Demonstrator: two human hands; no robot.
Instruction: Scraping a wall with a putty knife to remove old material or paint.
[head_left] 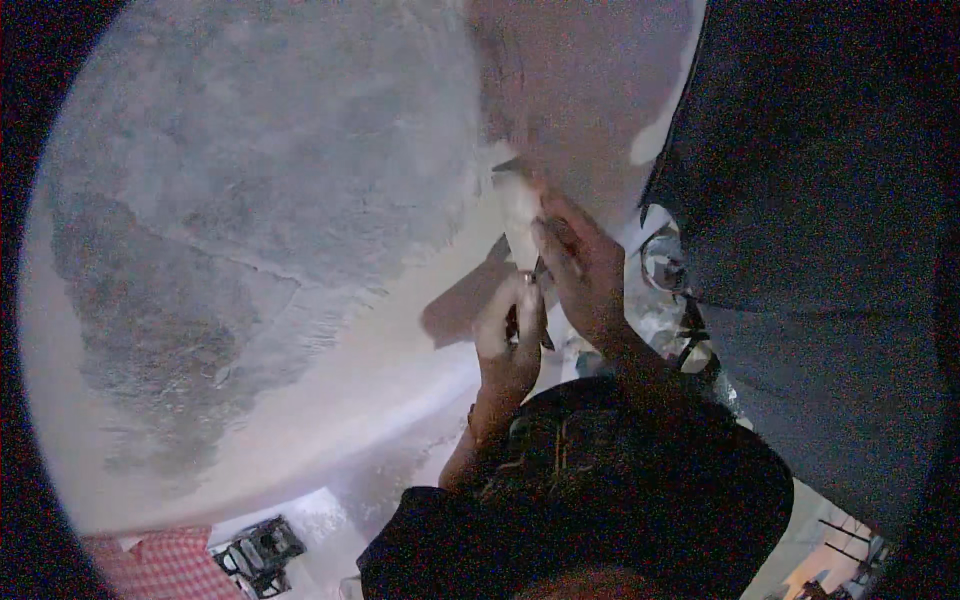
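Note:
A pale, elongated flat piece (521, 222) stands out in front of me, above a small shiny collar at my left fingers. It looks like the blade of a scraper, though dim light blurs it. My left hand (511, 318) is closed around its lower end, with dark parts showing at the palm. My right hand (586, 262) curls against the piece's right side, fingers bent. What the right fingers grip is hidden. A dark pointed tip (509, 164) shows at the piece's upper end. Behind both hands spreads a large pale surface with a rough grey coating (280, 150).
A big black sheet (810, 220) fills the right side. Clear, crumpled-looking items (664, 262) lie beside its edge. At lower left are a red checked cloth (170, 565) and a black device (262, 553). A dark rack (850, 540) is at lower right.

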